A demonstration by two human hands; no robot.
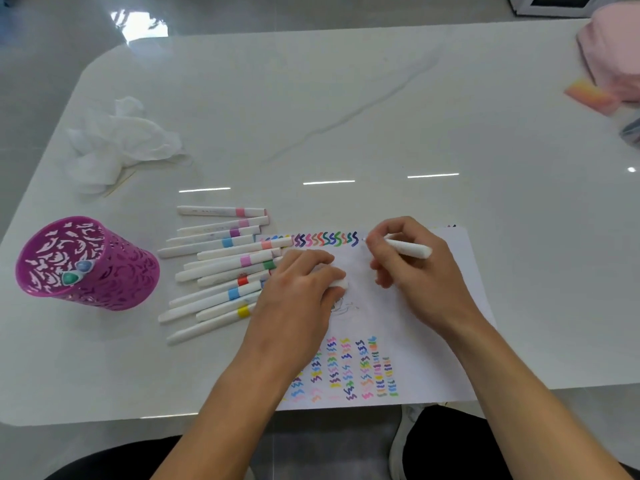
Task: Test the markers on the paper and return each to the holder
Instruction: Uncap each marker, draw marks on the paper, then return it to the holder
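Note:
My right hand [412, 268] grips a white marker [410, 248] with its tip on the white paper [426, 358], just right of a row of coloured squiggles [325, 239]. My left hand [301, 282] rests on the paper and holds a small white cap [338, 283] under its fingers. Several white markers with coloured bands [221, 268] lie in a loose pile left of the paper. The purple cut-out holder [86, 265] stands at the left with two markers [76, 271] inside.
Crumpled white tissue [117, 143] lies at the back left of the white table [346, 116]. A pink cloth [613, 50] and an orange-pink card [588, 95] sit at the far right corner. More squiggle columns [349, 368] fill the paper's near edge.

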